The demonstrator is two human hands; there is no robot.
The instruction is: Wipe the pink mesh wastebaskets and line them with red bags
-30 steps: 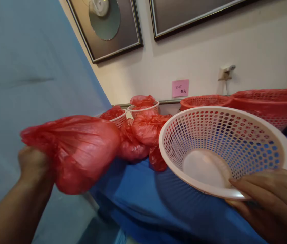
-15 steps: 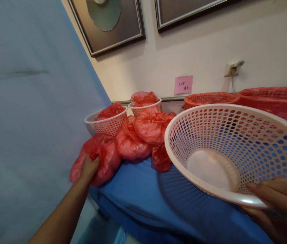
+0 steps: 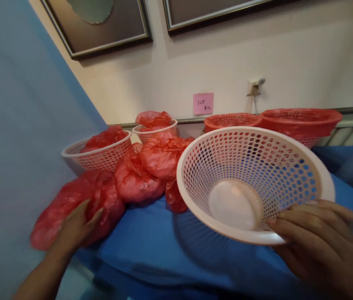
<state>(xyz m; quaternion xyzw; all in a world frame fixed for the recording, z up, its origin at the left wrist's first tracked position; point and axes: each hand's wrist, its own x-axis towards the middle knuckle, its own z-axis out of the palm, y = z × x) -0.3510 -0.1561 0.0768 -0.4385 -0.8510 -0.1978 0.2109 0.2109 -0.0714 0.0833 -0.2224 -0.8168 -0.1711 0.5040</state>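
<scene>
Near the left edge of the blue-covered surface (image 3: 151, 250), a bulging red plastic bag (image 3: 54, 216) probably needs a full, gathering grip, not a fingertip pinch, with the empty white perforated basket (image 3: 258, 162) held steady. The left hand (image 3: 76, 225) lies on the bag's near side, fingers spread, not closed. The right hand (image 3: 317, 241) hooks its fingers over the basket's near rim, holding it tilted.

The left grip (image 3: 76, 225), at the lower left of the frame, is a bare hand on a bare forearm (image 3: 39, 279), uncovered along all that shows down to the bottom edge. The right grip (image 3: 320, 243), at the lower right, is bare as well, with short plain nails on its fingers (image 3: 308, 221). Its outer edge is blurred.
</scene>
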